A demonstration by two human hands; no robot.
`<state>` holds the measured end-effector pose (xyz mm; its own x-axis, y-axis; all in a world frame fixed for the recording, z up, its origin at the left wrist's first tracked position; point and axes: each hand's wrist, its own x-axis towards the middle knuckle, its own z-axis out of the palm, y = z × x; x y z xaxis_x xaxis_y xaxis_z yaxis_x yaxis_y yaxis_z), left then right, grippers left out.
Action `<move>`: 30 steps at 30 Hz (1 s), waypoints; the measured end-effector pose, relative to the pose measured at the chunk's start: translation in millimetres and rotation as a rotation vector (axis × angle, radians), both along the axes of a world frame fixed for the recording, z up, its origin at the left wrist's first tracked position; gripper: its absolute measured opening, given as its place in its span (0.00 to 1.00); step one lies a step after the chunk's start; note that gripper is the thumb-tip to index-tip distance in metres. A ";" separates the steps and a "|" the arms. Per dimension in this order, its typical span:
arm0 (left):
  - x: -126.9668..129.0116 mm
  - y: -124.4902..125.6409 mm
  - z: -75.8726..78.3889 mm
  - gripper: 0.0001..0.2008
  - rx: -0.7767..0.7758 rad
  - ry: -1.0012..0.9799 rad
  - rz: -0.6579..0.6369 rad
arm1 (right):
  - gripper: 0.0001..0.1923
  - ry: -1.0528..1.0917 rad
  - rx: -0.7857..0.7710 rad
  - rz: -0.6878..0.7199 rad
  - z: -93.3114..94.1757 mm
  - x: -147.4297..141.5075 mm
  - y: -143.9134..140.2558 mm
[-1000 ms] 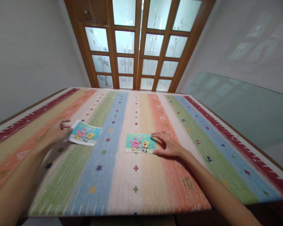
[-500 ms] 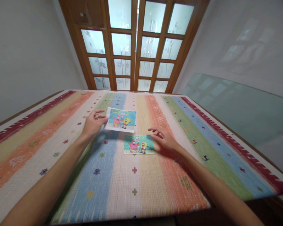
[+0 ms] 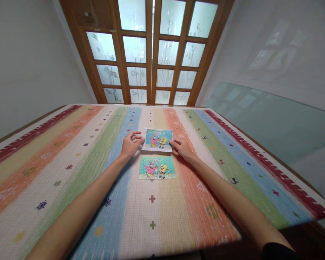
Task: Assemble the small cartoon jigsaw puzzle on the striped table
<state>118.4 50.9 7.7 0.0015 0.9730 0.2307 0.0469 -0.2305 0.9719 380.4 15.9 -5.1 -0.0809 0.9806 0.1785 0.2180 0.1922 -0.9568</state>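
Observation:
Between my two hands is a picture card (image 3: 158, 140) with a white border, showing a pink starfish, a squid figure and a yellow sponge figure. My left hand (image 3: 132, 143) pinches its left edge, the other fingers curled above. At the right edge, my right hand (image 3: 182, 148) grips the card between thumb and fingers. Just below, nearer to me, an assembled jigsaw puzzle (image 3: 157, 168) with the same cartoon picture lies flat on the tablecloth. Neither hand touches the puzzle.
A striped, colourful tablecloth (image 3: 152, 213) covers the table. Behind the far edge stands a wooden door (image 3: 151, 65) with frosted glass panes. A pale green glass panel (image 3: 260, 112) leans at the right wall.
My left hand has carried the card to the right, behind the puzzle. My right hand, open above the puzzle's right side before, now holds the card's right edge.

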 end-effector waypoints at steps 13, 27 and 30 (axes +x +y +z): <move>-8.4 2.6 -9.0 0.22 -0.044 0.111 -0.152 | 0.31 -0.003 -0.025 0.042 0.6 4.1 5.8; -7.9 1.4 -12.7 0.23 -0.023 0.133 -0.118 | 0.32 -0.013 -0.020 0.032 -4.6 4.3 6.7; -7.8 0.8 -13.0 0.24 -0.024 0.134 -0.107 | 0.32 -0.016 -0.020 0.038 -4.9 4.5 6.0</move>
